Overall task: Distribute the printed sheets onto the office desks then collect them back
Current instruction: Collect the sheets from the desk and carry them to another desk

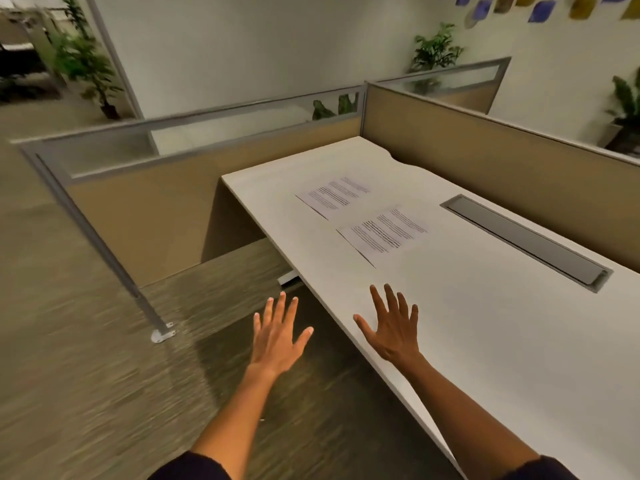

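Two printed sheets lie flat on a white office desk (485,323). The far sheet (332,196) sits towards the desk's far end, and the near sheet (382,233) lies just this side of it. My left hand (277,334) hovers over the carpet beside the desk's left edge, fingers spread, holding nothing. My right hand (391,330) is stretched out over the desk's near left edge, also spread and empty, a short way short of the near sheet.
A grey cable tray (526,242) is set into the desk on the right. Tan partition panels (485,161) with glass tops wall the desk at the back and right. A partition leg (161,334) stands on the carpet at left. Potted plants (434,53) stand beyond.
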{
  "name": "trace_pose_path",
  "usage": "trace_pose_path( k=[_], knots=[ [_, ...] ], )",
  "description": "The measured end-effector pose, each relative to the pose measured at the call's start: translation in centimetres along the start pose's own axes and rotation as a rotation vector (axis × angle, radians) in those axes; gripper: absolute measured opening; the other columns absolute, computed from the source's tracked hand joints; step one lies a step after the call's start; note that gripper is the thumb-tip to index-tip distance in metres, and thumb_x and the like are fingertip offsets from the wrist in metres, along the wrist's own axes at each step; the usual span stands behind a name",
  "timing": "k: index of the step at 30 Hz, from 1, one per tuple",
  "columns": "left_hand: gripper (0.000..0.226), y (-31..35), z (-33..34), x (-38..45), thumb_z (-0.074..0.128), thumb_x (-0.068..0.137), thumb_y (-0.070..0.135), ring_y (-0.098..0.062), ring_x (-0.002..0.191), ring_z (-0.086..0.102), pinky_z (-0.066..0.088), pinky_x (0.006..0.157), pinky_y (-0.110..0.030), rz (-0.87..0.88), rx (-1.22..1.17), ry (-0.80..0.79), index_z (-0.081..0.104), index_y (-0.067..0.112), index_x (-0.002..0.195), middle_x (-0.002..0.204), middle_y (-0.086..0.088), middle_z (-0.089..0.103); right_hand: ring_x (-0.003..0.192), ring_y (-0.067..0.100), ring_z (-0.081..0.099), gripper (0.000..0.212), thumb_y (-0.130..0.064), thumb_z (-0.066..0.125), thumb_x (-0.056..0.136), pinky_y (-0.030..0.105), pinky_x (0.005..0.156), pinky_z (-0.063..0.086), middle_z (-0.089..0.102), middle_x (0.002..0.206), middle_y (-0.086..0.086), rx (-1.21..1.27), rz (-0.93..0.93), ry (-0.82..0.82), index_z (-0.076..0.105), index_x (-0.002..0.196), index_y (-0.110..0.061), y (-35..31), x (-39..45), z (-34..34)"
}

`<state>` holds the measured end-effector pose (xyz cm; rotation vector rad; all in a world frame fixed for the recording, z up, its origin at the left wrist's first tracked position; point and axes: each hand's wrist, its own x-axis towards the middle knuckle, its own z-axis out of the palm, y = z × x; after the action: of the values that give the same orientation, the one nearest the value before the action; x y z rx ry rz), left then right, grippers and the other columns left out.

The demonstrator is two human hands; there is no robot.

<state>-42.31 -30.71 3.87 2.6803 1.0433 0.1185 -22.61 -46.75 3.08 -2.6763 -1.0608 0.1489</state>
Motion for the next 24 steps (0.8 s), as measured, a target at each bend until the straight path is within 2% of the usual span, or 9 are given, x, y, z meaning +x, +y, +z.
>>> trace_pose_path(
  k=[5, 10, 16, 19, 24],
  knots=[
    [0.078, -2.9, -0.7, 5.5, 0.028, 0.092, 0.067, -0.028, 0.151, -0.006, 0.009, 0.121, -0.059, 0.071, 0.008, -0.04, 0.004, 0.027, 0.155, 0.164, -0.004, -0.006, 0.152, 0.029, -0.006, 0.084, -0.081, 0.012, 0.081, 0.059, 0.12, -0.005, -0.01, 0.165, -0.001, 0.03, 0.105, 0.015, -0.006, 0.153, -0.04, -2.6, 3.3, 1.2],
    [0.079, -3.1, -0.8, 11.6, 0.031, 0.091, 0.067, -0.03, 0.151, -0.005, 0.007, 0.12, -0.06, 0.168, 0.025, -0.077, 0.006, 0.027, 0.155, 0.164, -0.005, -0.007, 0.153, 0.03, -0.002, 0.082, -0.078, 0.019, 0.085, 0.059, 0.12, -0.004, -0.005, 0.166, 0.0, 0.034, 0.194, 0.038, -0.003, 0.154, -0.039, -2.9, 7.1, 1.5],
    [0.079, -2.4, 0.2, 19.4, 0.025, 0.092, 0.068, -0.029, 0.15, -0.014, 0.002, 0.121, -0.058, 0.27, 0.092, -0.113, -0.002, 0.027, 0.155, 0.163, -0.005, -0.016, 0.153, 0.031, 0.0, 0.081, -0.077, 0.02, 0.087, 0.06, 0.119, -0.001, -0.005, 0.166, 0.002, 0.014, 0.254, 0.045, -0.005, 0.153, -0.039, -1.6, 13.1, 2.6],
    [0.079, -2.0, 0.8, 23.4, 0.024, 0.093, 0.067, -0.028, 0.149, -0.018, -0.005, 0.118, -0.055, 0.295, 0.104, -0.14, -0.006, 0.029, 0.154, 0.162, -0.004, -0.021, 0.152, 0.031, 0.006, 0.081, -0.076, 0.022, 0.087, 0.06, 0.12, 0.005, -0.001, 0.166, 0.002, 0.019, 0.286, 0.064, -0.002, 0.154, -0.038, -0.3, 17.1, 2.9],
    [0.076, -1.4, 1.4, 29.9, 0.021, 0.094, 0.066, -0.026, 0.149, -0.02, -0.006, 0.121, -0.052, 0.321, 0.165, -0.189, -0.011, 0.031, 0.153, 0.162, -0.002, -0.022, 0.152, 0.03, 0.007, 0.081, -0.077, 0.022, 0.086, 0.059, 0.12, 0.007, -0.001, 0.166, 0.002, 0.078, 0.369, 0.083, -0.003, 0.153, -0.039, 2.6, 24.3, 2.4]
  ],
)
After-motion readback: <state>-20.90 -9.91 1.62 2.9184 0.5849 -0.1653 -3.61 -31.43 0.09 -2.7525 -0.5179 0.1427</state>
